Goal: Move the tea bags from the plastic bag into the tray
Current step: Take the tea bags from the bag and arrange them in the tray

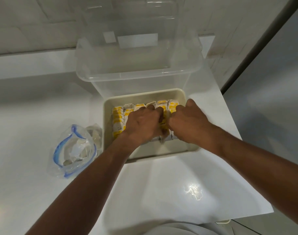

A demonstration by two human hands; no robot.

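Tea bags (117,119): white paper sachets with yellow tags, packed upright in tight rows in the tray (145,94). One tag between my hands has dark print, too blurred to read. The tray is cream, square with rounded corners and looks like matte plastic. It sits toward the right edge of the counter (161,184), which is glossy white.

Left hand (141,126) is knuckles up, with fingers curled down into the rows and gripping tea bags. Right hand (190,124) is the same, gripping the bags next to it. Fingertips are hidden on both.

Plastic bag (73,150) is a clear zip type with a blue seal strip. Its mouth gapes open, it's crumpled just beside the tray's left wall, and a few pale sachets are inside.

Clear bin (138,72) stands behind the tray toward the far edge. It's see-through plastic with two white labels (137,40); I can't make out any text on them.
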